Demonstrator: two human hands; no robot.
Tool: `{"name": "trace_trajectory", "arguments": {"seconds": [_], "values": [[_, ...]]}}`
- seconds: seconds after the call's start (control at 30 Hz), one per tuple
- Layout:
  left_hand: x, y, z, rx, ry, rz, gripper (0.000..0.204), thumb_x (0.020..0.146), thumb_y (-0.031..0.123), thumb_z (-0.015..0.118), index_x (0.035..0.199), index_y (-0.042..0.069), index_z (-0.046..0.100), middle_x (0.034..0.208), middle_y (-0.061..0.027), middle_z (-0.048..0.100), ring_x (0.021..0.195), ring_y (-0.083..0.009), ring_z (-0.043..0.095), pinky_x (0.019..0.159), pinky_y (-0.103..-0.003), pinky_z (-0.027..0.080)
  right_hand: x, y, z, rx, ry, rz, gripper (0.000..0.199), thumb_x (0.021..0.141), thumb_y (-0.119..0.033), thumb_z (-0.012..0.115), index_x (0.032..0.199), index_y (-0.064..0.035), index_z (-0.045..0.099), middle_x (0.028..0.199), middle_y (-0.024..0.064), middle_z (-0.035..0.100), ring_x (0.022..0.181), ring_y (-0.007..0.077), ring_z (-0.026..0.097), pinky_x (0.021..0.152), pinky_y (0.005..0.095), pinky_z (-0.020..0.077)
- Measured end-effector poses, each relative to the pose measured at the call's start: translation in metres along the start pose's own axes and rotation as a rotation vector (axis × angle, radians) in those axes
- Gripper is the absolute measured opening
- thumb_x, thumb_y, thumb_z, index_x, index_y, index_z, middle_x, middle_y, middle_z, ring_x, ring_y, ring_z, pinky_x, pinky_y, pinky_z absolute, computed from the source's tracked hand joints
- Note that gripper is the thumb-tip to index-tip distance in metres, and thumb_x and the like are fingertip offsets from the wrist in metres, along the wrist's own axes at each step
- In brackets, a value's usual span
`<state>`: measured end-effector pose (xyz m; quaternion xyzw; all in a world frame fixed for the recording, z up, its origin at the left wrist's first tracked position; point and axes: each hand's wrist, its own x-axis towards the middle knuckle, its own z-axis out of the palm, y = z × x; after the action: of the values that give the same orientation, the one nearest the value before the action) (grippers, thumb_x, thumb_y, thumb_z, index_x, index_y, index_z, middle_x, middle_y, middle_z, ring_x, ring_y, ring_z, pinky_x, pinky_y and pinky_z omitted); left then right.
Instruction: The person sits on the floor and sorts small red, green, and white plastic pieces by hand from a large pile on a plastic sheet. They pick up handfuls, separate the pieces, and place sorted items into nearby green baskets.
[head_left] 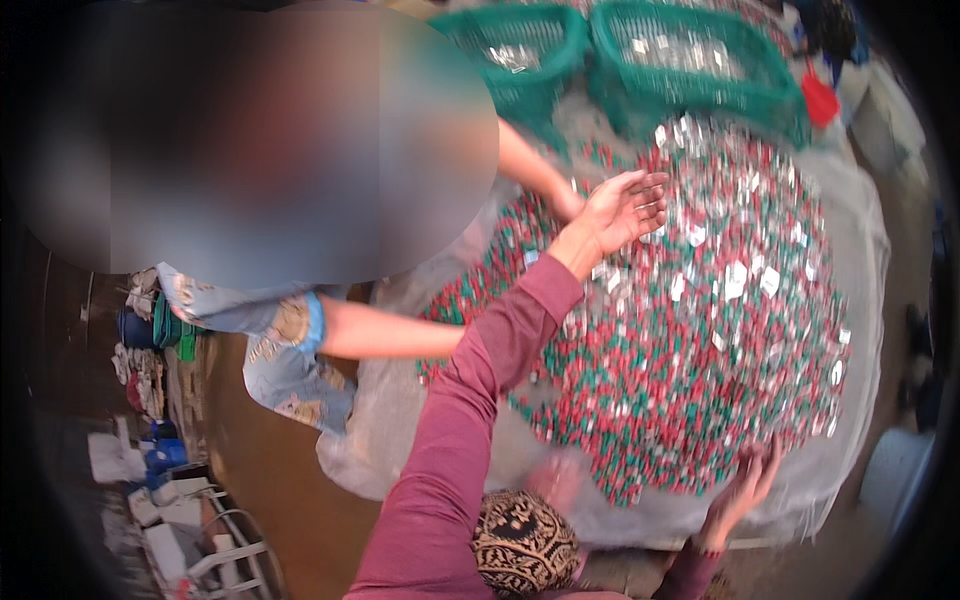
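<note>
My left hand [625,210] is stretched out in a maroon sleeve above a wide pile of small red, green and clear pieces [690,350]. Its fingers are extended and a little apart, and I see nothing in them. At the pile's near right edge is my right hand [745,490], fingers bent loosely apart, with the tips at the pieces; no held object shows. Pale, shiny flat bits [736,280] lie scattered on top. The pieces are blurred, so their exact kind is unclear. Under the pile is a whitish sheet [850,230].
Two green plastic baskets [700,100] holding clear pieces stand at the far side. Another person in patterned jeans [295,380] sits at the left, one forearm [400,330] reaching behind my sleeve. A red scoop-like thing [820,98] and a pale tub [897,470] are on the right.
</note>
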<state>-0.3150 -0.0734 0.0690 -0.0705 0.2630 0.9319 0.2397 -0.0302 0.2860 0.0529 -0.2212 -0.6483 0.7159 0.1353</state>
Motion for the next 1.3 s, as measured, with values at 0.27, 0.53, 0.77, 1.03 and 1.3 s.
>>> {"name": "trace_trajectory", "arguments": {"seconds": [0.27,0.53,0.77,1.03,1.3], "values": [[-0.094,0.002,0.072,0.388,-0.044,0.037,0.043,0.094,0.028,0.049,0.128,0.004,0.038,0.131,-0.0211,0.044,0.114,-0.0345,0.049,0.096,-0.045,0.045,0.007,-0.056,0.031,0.046,-0.099,-0.250,0.054,0.091,-0.001,0.047,0.141,-0.0062,0.028,0.105,0.0081,0.054,0.086,0.0125,0.056,0.064,0.0242,0.0495],[-0.105,-0.112,0.104,1.577,-0.249,0.010,0.021,0.084,0.019,0.062,0.099,0.004,0.064,0.087,-0.0031,0.067,0.082,-0.0107,0.062,0.069,-0.027,0.050,-0.001,-0.130,-0.048,0.007,0.069,-0.441,0.033,0.093,-0.004,0.048,0.125,0.0038,0.050,0.099,0.0094,0.061,0.081,0.0102,0.055,0.062,0.0227,0.0470],[-0.074,-0.263,0.026,2.273,-0.264,0.476,0.027,0.077,-0.001,0.055,0.104,-0.001,0.054,0.098,-0.0179,0.058,0.094,-0.0332,0.058,0.079,-0.041,0.049,-0.020,-0.132,-0.067,0.089,0.158,-0.434,0.031,0.092,-0.003,0.050,0.123,0.0025,0.053,0.090,0.0057,0.060,0.074,0.0082,0.054,0.061,0.0211,0.0465],[-0.121,-0.280,0.007,2.503,-0.518,0.397,0.019,0.074,0.005,0.058,0.094,0.003,0.058,0.090,-0.0102,0.058,0.093,-0.0270,0.057,0.074,-0.035,0.049,0.017,-0.009,-0.084,-0.578,-0.147,-0.240,0.030,0.088,-0.006,0.055,0.117,-0.0044,0.059,0.086,0.0060,0.063,0.074,0.0115,0.058,0.067,0.0272,0.0480],[-0.197,-0.202,-0.033,1.717,0.259,0.194,0.014,0.084,0.015,0.063,0.094,0.005,0.064,0.082,-0.0055,0.065,0.069,-0.0153,0.062,0.060,-0.030,0.048,0.064,0.097,0.038,-0.829,-0.446,-0.371,0.033,0.081,-0.010,0.063,0.111,0.0002,0.058,0.105,0.0197,0.058,0.098,0.0336,0.055,0.083,0.0401,0.0449]]}}
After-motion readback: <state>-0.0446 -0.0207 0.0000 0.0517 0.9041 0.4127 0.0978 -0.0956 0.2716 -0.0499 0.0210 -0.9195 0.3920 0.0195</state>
